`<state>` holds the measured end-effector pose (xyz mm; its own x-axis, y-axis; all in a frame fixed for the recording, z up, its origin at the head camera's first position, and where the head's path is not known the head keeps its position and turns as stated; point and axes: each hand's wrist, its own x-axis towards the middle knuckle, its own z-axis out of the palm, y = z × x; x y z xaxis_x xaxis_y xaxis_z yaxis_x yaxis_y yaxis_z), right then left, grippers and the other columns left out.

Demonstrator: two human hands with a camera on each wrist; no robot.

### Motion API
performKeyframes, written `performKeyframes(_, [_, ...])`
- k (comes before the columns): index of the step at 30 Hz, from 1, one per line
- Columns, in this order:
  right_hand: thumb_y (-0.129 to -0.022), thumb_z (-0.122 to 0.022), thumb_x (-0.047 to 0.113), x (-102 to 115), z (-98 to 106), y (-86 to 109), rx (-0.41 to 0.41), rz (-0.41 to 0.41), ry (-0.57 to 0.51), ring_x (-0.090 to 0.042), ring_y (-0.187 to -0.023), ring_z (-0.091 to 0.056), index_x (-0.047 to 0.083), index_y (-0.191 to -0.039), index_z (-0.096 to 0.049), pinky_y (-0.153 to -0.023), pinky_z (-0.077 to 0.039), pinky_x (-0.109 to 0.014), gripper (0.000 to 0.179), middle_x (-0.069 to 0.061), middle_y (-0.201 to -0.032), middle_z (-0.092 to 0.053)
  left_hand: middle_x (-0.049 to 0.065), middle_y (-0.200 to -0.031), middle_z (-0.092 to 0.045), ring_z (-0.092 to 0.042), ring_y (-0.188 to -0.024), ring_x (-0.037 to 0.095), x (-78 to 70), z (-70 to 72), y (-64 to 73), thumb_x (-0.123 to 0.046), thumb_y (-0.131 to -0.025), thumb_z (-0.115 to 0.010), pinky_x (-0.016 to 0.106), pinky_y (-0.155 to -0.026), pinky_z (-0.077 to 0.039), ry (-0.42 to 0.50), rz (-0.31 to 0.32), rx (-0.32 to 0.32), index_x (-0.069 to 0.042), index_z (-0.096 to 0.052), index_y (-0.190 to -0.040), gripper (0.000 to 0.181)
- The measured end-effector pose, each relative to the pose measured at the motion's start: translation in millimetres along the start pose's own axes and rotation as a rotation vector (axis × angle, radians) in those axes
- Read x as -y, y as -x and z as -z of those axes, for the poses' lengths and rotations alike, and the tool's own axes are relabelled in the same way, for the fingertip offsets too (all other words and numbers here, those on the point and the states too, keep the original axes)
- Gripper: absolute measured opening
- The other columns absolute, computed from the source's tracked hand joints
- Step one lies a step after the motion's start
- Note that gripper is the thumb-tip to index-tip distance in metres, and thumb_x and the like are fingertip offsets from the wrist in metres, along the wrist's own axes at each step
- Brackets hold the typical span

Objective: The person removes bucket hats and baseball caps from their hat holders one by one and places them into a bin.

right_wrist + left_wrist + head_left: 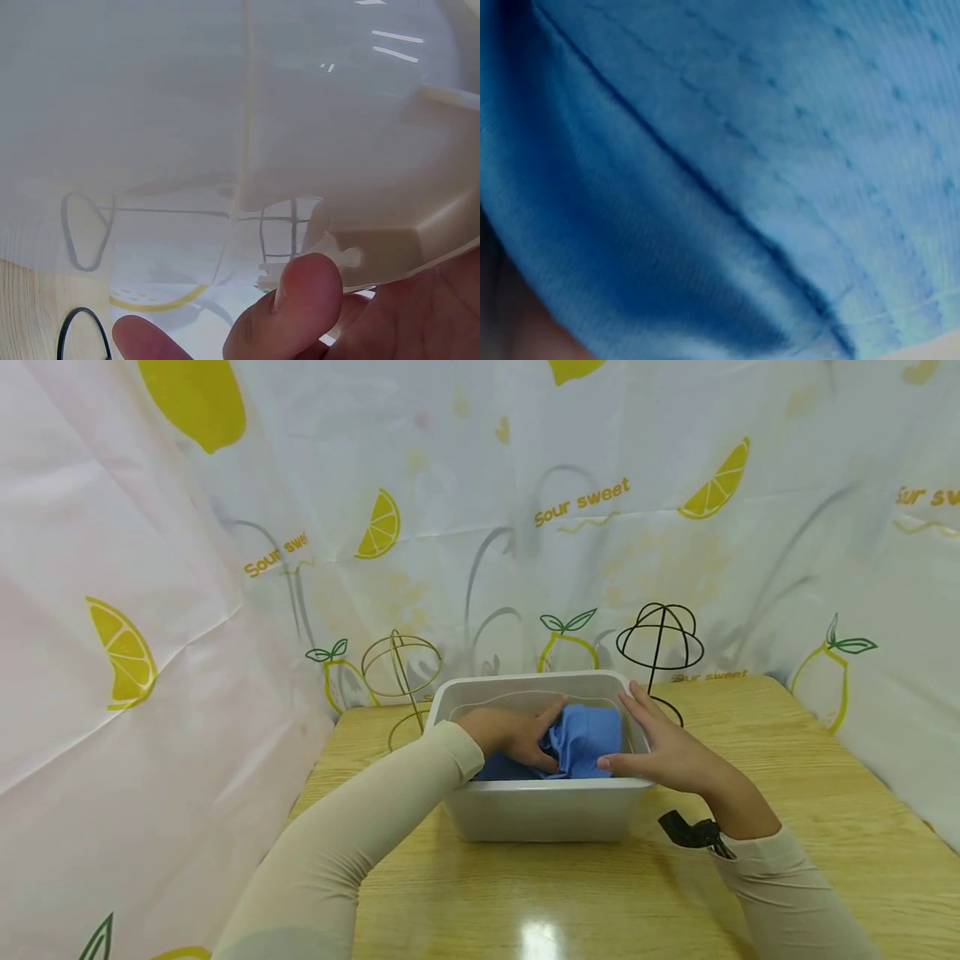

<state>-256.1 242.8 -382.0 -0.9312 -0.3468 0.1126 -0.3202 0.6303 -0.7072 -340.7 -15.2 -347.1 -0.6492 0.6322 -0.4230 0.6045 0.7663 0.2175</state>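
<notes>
A white plastic bin (pixel 540 814) stands on the table with a blue stitched fabric hat (pixel 592 739) inside it. My left hand (pixel 517 739) reaches over the bin's left side and grips the hat's left part between thumb and fingers. Up close in the left wrist view, the blue fabric (pixel 780 150) shows curved rows of stitching and a dark seam; most of that hand is hidden behind it. My right hand (pixel 667 752) holds the bin's right rim, thumb inside. The right wrist view shows its fingers (pixel 300 300) at the pale bin wall (pixel 150 112).
Behind the bin's left corner stands a gold wire stand (pixel 401 668) with a domed top. A similar black wire stand (pixel 660 643) is behind its right corner. The wooden table (pixel 750 735) meets a lemon-print curtain (pixel 465 568) at the back and sides.
</notes>
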Motion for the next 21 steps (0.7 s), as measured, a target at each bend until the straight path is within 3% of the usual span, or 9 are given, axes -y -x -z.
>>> performKeyframes(9, [-0.089, -0.078, 0.053, 0.7, 1.2, 0.2, 0.006, -0.002, -0.004, -0.049, -0.158, 0.003, 0.017, -0.169, -0.006, -0.112, -0.016, -0.082, 0.113, -0.003, -0.174, 0.014, 0.014, -0.175, 0.0, -0.03, -0.154, 0.04, -3.3, -2.1, -2.5, -0.058, -0.096, -0.065, 0.053, -0.123, -0.032, -0.128, 0.038, -0.003, -0.041, 0.016, -0.164, 0.107])
performKeyframes(16, [-0.089, -0.077, 0.052, 0.7, 1.4, 0.8, 0.006, 0.001, -0.007, -0.049, -0.158, 0.002, 0.016, -0.169, -0.007, -0.112, -0.015, -0.082, 0.112, -0.004, -0.174, 0.014, 0.019, -0.174, -0.002, -0.036, -0.15, 0.045, -5.9, -3.8, -6.4, -0.062, -0.096, -0.064, 0.057, -0.12, -0.035, -0.181, 0.05, 0.009, -0.049, 0.016, -0.162, 0.105])
performKeyframes(21, [-0.09, -0.077, 0.051, 1.2, 1.3, 0.9, 0.005, 0.004, -0.007, -0.05, -0.157, 0.001, 0.017, -0.169, -0.006, -0.111, -0.017, -0.082, 0.112, -0.005, -0.174, 0.014, 0.018, -0.174, -0.002, -0.043, -0.146, 0.044, -7.6, -5.2, -5.5, -0.064, -0.097, -0.061, 0.053, -0.118, -0.039, -0.222, 0.051, 0.02, -0.048, 0.012, -0.163, 0.1])
